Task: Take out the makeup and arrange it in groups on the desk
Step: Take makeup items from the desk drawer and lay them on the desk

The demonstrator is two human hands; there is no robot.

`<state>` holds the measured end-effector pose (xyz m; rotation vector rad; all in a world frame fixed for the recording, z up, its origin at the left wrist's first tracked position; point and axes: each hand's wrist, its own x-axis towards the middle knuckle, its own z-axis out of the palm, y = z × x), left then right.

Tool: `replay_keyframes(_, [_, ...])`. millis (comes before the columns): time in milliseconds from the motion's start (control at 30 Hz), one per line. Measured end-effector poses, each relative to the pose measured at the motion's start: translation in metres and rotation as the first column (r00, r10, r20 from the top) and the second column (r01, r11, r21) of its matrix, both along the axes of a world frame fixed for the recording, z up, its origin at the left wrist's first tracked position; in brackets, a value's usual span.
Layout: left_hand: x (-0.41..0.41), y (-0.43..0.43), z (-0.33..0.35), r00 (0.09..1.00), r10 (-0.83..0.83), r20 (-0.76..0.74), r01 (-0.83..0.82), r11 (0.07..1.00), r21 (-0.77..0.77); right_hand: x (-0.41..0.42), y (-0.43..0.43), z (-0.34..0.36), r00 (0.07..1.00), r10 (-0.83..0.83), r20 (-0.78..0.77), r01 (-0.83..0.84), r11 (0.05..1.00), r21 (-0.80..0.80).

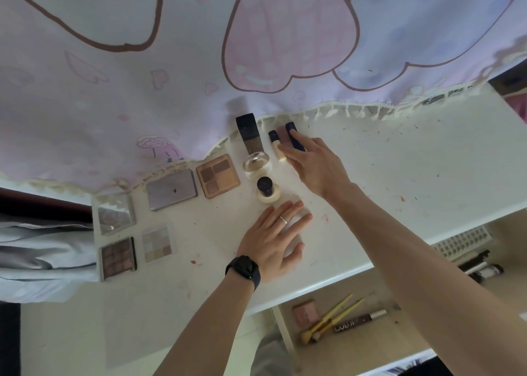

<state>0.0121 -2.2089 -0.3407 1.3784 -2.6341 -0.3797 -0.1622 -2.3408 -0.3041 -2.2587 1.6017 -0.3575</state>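
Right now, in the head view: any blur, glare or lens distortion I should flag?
Head view: wide angle curves the front edge of the desk; light soft, only faint shadow under the left hand; small highlight on the clear-capped jar; right hand sharp enough; lettering on the brown tube smeared.

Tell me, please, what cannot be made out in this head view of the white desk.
Head view throughout.
Dark blue tube: near end covered by the right hand; pinched or merely touched is unclear.
Mauve tube: mostly under a finger.
Brown printed tube below the desk: lettering blurred, partly behind yellow-handled brushes.
Black-and-white items at the right: too small and blurred to identify.
White desk: far edge hidden by the pink fringed cloth.
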Motion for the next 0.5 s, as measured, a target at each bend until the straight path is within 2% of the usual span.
replay_keyframes(100, [0.001, -0.001, -0.001, 1.0, -0.001, -0.004, 0.001, 1.0, -0.003, -0.011, 0.011, 0.001, 0.999, -0.03, 0.034, 0.03, 0.999, -0.013])
replay_keyframes(200, [0.0, -0.003, 0.0, 1.0, -0.008, 0.006, 0.008, 1.0, -0.015, -0.036, 0.045, 0.005, 0.975, -0.163, 0.153, 0.175, 0.982, -0.065])
replay_keyframes(367, [-0.002, 0.0, 0.003, 0.997, -0.016, 0.074, 0.021, 0.997, -0.072, -0.079, 0.156, 0.009, 0.814, -0.426, 0.395, 0.488, 0.87, -0.068])
replay_keyframes(433, [-0.006, 0.004, 0.006, 0.995, 0.001, 0.1, 0.011, 0.993, -0.118, -0.093, 0.206, 0.004, 0.771, -0.504, 0.391, 0.555, 0.832, -0.023])
replay_keyframes(500, [-0.012, 0.014, 0.011, 0.995, 0.023, 0.102, -0.004, 0.982, -0.187, -0.106, 0.25, -0.008, 0.779, -0.545, 0.312, 0.569, 0.822, 0.017])
